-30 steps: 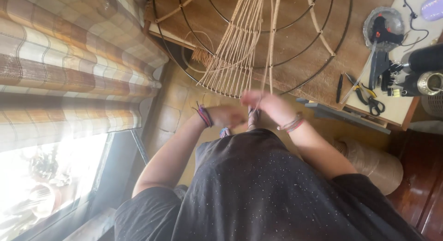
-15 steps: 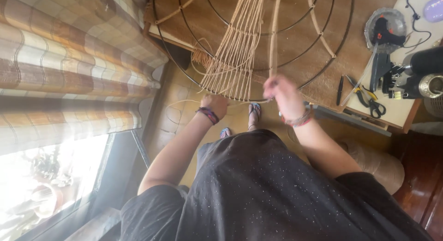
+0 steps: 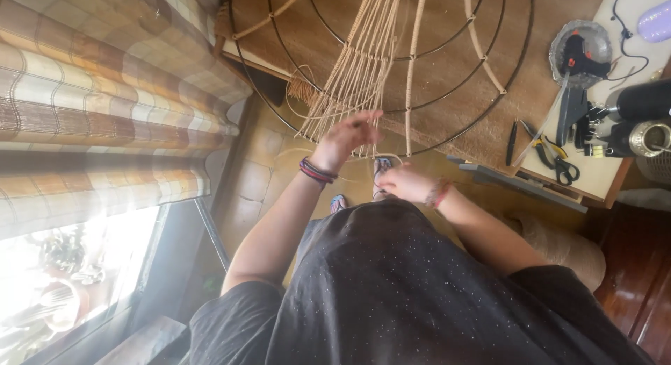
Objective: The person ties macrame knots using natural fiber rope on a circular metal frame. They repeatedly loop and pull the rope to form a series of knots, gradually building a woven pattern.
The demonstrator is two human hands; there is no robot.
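Your left hand [image 3: 353, 133] is raised to the lower edge of the cord panel [image 3: 360, 64], the band of pale twine strands strung down the black wire frame [image 3: 489, 92]. Its fingers are spread and curled loosely among the strand ends; the hand is motion-blurred, so you cannot tell from this view whether it pinches a single strand or only rests against several. Your right hand [image 3: 409, 183] sits lower and nearer your body, just below the frame's outer ring, its fingers closed as if on a thin cord, probably the pale loop [image 3: 391, 157] just above it, though the cord inside the grip does not show. The frame leans over the edge of the wooden table [image 3: 447, 29], likely so the hanging ends stay reachable from your seat. The woven strands fan outward from the top to a wider spread at the bottom, where a fringe of loose ends [image 3: 304, 92] bunches to the left. Some spokes [image 3: 482, 47] are already wrapped in pale cord; the wire rings are mostly bare. On the pale side table [image 3: 594, 176] to the right lie a glue gun [image 3: 573, 64] on a foil dish, scissors [image 3: 559, 166] and pliers [image 3: 538, 138], near but apart from both hands. A checked blind [image 3: 105, 99] covers the window at left.
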